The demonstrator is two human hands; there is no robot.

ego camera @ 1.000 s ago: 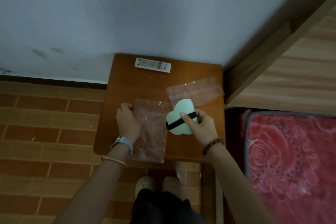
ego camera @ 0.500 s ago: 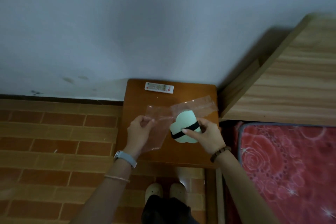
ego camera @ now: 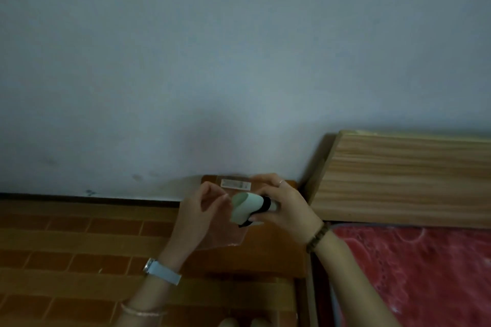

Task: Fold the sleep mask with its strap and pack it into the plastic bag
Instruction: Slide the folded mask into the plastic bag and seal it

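The folded sleep mask point(ego camera: 245, 207), bound round by its black strap point(ego camera: 265, 205), is gripped at its strapped end by the right hand point(ego camera: 285, 206), thumb below and fingers curled over the top, so that the free rounded end is presented leftward. The plastic bag point(ego camera: 225, 231) is pinched at its upper edge by the left hand point(ego camera: 198, 214), with the rest of the film hanging down and toward the viewer; this hold is judged to keep the mouth spread for insertion. The leading end of the mask is seen at the bag's mouth, but whether it has passed inside cannot be told, since the film is transparent and the light is dim. Both objects are held raised above a small brown wooden table point(ego camera: 268, 255). A white rectangular label-like item point(ego camera: 236, 184) is lying flat at the table's far edge, partly behind the fingers. The table is set against a pale painted wall point(ego camera: 239, 61). A brick-patterned floor point(ego camera: 66, 247) is shown to the left; a wooden headboard point(ego camera: 403, 178) and a red patterned mattress point(ego camera: 414, 273) are shown to the right.
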